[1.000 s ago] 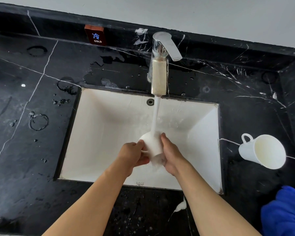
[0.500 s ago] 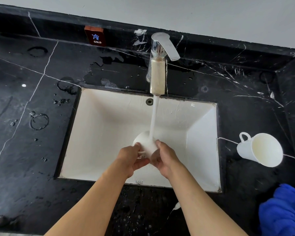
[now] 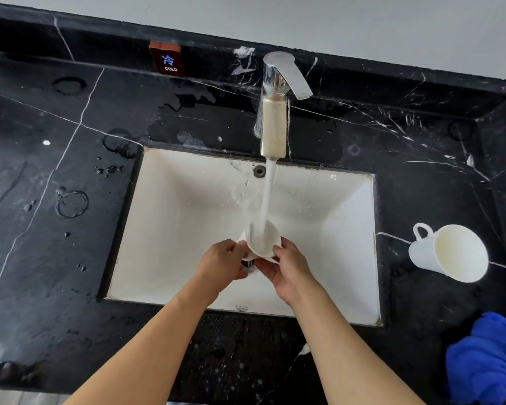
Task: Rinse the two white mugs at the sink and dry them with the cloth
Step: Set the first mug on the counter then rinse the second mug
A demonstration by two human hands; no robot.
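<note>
White mug (image 3: 262,239) held over the sink (image 3: 170,217), mouth up under the tap (image 3: 273,118) stream so water fills it. Left hand (image 3: 221,263) and right hand (image 3: 288,271) both curl round its sides. Second mug (image 3: 450,252) lies tipped on the counter (image 3: 41,258), cloth (image 3: 488,361) near for drying.

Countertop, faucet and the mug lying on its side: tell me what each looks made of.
Countertop: polished black stone, probably marble, with white veins and wet sheen. Faucet: chromed metal, mirror-bright lever. Mug on its side: glossy white, likely glazed ceramic, possibly plastic.
</note>
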